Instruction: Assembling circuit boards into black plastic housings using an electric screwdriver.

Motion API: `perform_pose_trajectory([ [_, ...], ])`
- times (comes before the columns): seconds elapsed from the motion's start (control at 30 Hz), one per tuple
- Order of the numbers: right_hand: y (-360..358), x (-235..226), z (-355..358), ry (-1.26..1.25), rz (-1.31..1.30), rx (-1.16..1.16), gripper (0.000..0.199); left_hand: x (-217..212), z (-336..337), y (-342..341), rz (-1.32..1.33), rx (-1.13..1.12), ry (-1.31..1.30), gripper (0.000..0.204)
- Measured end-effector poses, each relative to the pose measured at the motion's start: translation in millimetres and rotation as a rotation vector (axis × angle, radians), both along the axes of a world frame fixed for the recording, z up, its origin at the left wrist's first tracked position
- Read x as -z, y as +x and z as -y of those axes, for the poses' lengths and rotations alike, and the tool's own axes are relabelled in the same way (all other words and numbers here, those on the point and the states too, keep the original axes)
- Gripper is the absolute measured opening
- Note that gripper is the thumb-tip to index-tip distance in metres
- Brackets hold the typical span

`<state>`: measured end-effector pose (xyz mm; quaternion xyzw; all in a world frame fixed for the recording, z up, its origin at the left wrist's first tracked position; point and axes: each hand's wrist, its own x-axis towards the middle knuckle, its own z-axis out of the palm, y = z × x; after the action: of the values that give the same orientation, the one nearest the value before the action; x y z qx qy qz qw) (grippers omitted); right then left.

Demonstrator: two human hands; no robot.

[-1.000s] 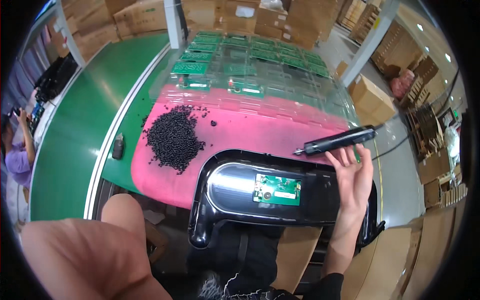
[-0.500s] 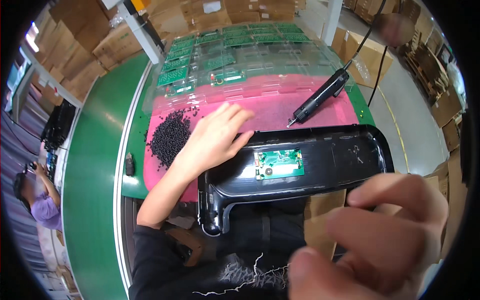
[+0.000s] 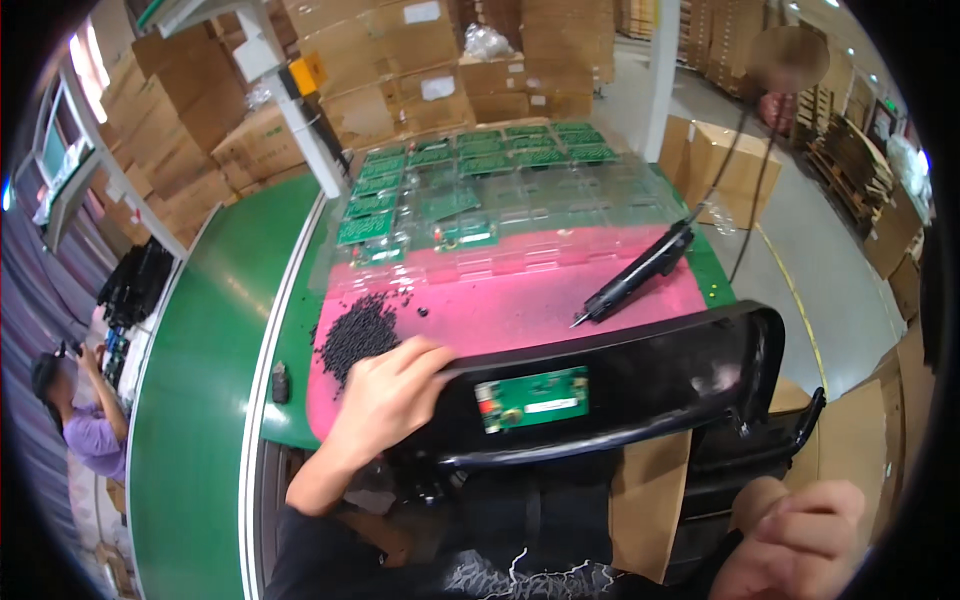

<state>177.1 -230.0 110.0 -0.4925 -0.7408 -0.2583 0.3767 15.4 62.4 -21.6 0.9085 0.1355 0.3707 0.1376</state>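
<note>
Beneath left fingers (image 3: pixel 415 362) clamped on its rim, black housing (image 3: pixel 660 380); right fingers (image 3: pixel 815 530) curled together.

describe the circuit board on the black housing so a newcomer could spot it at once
Start from the pink mat; at its near edge, the left hand holds a long black housing. The circuit board is the green rectangle on that housing, right of the hand, bearing a white strip. The other green boards sit in clear trays beyond; this one alone sits on black plastic.
</note>
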Motion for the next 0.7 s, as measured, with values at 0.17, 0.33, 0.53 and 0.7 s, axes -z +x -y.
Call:
perform_pose_trajectory([
  [0.17, 81, 72, 1, 0.368, -0.262, 0.343, 0.016, 15, -14, -103, 0.345, -0.562, 0.051, 0.015],
  [0.33, 211, 172, 107, 0.484, -0.776, 1.088, 0.031, 48, -41, -190, 1.005, -0.257, -1.143, 0.044],
  [0.53, 270, 380, 227, 0.011, -0.85, 2.107, 0.087, 36, -59, -194, 1.152, -0.343, -1.115, 0.018],
  [0.7, 231, 442, 201, -0.344, -1.721, 1.948, 0.105, 125, -205, -283, 0.894, -0.071, -1.489, 0.023],
])
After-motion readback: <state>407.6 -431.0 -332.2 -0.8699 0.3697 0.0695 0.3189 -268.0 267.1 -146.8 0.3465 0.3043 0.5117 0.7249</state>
